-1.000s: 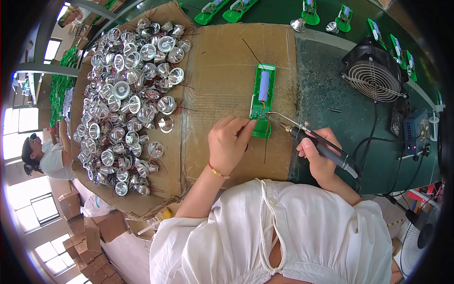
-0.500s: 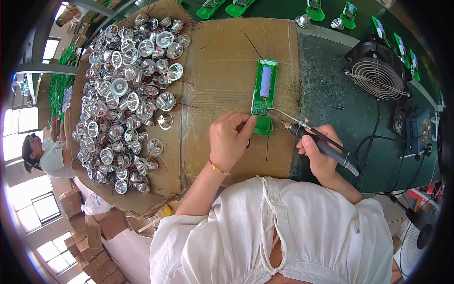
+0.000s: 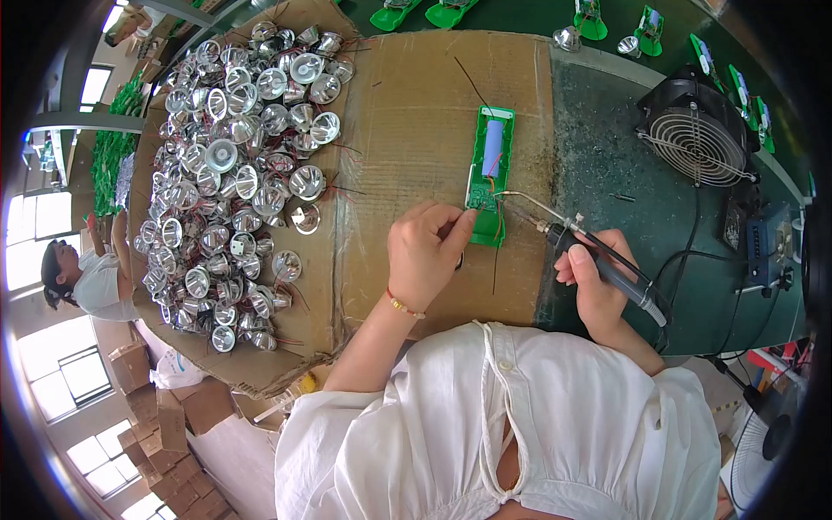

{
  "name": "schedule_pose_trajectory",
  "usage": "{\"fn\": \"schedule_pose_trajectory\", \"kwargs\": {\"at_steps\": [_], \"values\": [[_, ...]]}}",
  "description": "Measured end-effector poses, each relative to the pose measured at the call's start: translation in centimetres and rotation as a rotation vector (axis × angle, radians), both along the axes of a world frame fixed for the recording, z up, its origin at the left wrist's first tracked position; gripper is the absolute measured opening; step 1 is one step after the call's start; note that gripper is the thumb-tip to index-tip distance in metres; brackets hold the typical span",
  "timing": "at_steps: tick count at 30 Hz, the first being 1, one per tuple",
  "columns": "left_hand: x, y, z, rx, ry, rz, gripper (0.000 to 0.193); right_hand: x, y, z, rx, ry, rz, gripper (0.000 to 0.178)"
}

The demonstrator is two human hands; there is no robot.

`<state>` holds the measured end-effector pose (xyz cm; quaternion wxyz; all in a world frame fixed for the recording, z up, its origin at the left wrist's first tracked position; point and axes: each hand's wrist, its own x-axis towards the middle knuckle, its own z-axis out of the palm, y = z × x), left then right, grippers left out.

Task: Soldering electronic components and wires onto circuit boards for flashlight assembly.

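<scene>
A green plastic housing (image 3: 490,227) lies open on the cardboard, with a purple cylindrical battery (image 3: 493,149) and a small green circuit board (image 3: 482,198) inside. Red and black wires run from the board, and a long dark wire sticks out past each end. My left hand (image 3: 427,245) pinches at the housing's left edge by the board; what sits between thumb and finger is hidden. My right hand (image 3: 600,276) grips a soldering iron (image 3: 620,284) like a pen. The iron's thin curved solder feed tube (image 3: 539,203) reaches over the board, its tip close to the wires.
Silvery reflector cups (image 3: 245,182) with wires are heaped on cardboard at left. A black fan with a wire guard (image 3: 695,147) stands at right, near a blue control box (image 3: 766,247). More green housings (image 3: 591,21) line the far edge. Another person (image 3: 87,277) is at far left.
The soldering iron has drawn slightly back to the right, away from the board. My left hand stays at the housing's edge. The whole view has shifted a little.
</scene>
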<state>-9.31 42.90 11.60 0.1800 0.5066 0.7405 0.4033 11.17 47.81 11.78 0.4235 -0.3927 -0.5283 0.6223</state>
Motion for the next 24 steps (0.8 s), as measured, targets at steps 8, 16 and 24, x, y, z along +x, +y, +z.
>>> {"fn": "schedule_pose_trajectory", "kwargs": {"at_steps": [8,16,24], "values": [[0.00,0.08,0.08,-0.004,-0.003,-0.002,0.018,-0.16,0.08,-0.05,0.001,-0.008,0.021,0.016],[0.10,0.16,0.07,-0.006,0.010,0.017,0.016,-0.18,0.23,-0.04,-0.020,-0.012,0.041,0.017],[0.30,0.32,0.33,0.044,-0.049,0.046,0.012,-0.56,0.51,0.14,-0.050,-0.030,0.064,0.015]]}}
